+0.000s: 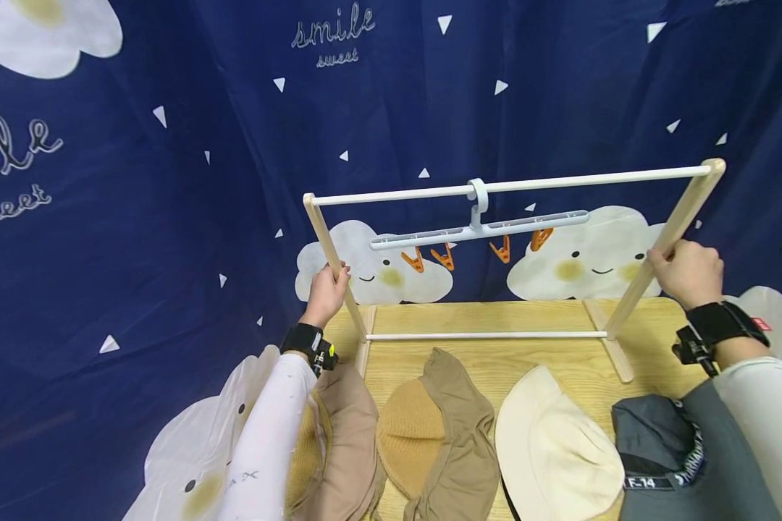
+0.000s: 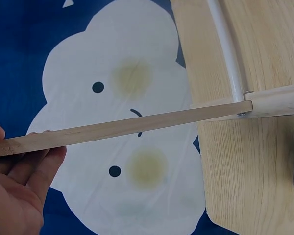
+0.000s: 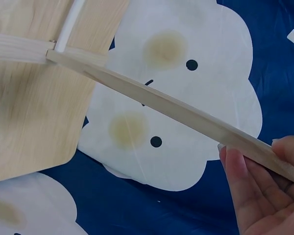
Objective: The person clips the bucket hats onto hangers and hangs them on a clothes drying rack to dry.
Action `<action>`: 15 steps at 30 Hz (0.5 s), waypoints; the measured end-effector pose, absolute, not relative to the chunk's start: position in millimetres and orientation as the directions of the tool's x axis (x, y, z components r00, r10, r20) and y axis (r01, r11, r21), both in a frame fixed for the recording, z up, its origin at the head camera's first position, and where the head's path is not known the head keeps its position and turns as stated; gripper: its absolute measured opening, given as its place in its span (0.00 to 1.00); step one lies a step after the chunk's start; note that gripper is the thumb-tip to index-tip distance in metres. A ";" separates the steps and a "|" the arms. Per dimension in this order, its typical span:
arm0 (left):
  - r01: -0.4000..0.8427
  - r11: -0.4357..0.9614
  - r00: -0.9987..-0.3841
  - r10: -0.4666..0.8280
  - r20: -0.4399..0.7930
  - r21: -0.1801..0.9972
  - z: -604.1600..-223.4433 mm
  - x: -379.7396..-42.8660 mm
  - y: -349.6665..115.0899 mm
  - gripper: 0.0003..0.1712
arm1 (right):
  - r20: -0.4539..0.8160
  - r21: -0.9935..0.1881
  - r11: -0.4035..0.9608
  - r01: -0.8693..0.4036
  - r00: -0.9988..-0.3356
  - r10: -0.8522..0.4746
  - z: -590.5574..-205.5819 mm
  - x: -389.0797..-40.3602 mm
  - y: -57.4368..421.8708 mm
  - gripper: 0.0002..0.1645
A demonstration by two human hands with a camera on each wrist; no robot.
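Note:
A small garment rack (image 1: 670,235) with wooden side posts and white rails stands toward the back of the wooden table. My left hand (image 1: 326,293) grips its left post; in the left wrist view the fingers (image 2: 49,169) curl round the wood. The right post is held by my right hand (image 1: 689,273), and the right wrist view shows thumb and fingers (image 3: 237,164) on either side of it. From the top rail hangs a pale blue hanger (image 1: 478,230), with several orange clips (image 1: 500,250) along its bar.
Several hats lie along the table's (image 1: 495,318) near side: a brown one (image 1: 345,427), a tan and brown one (image 1: 456,434), a cream one (image 1: 557,449) and a dark grey one (image 1: 652,441). A navy curtain (image 1: 391,108) with white clouds hangs behind.

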State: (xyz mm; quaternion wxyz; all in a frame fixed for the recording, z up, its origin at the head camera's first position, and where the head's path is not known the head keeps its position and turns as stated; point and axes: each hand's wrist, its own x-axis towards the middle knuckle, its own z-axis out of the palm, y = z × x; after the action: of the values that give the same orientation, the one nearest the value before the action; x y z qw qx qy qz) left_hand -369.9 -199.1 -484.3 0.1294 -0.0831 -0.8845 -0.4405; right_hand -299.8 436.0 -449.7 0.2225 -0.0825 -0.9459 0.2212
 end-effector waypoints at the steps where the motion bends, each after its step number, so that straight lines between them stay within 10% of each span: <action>1: 0.261 0.594 -0.953 0.033 0.301 0.761 -483.7 -369.7 -201.0 0.19 | 0.382 -0.457 0.888 0.059 -0.888 0.256 -449.4 -300.0 434.2 0.25; 15: 0.244 0.578 -0.960 0.029 0.280 0.779 -482.7 -370.4 -208.9 0.19 | 0.348 -0.492 0.866 0.084 -0.893 0.284 -451.1 -292.8 421.1 0.24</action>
State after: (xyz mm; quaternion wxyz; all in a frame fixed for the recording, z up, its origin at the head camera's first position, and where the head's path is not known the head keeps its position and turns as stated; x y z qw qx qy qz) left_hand -370.4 -208.9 -482.7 0.1188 -0.0776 -0.8803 -0.4527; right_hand -292.8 421.1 -451.1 0.2090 -0.0977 -0.9431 0.2392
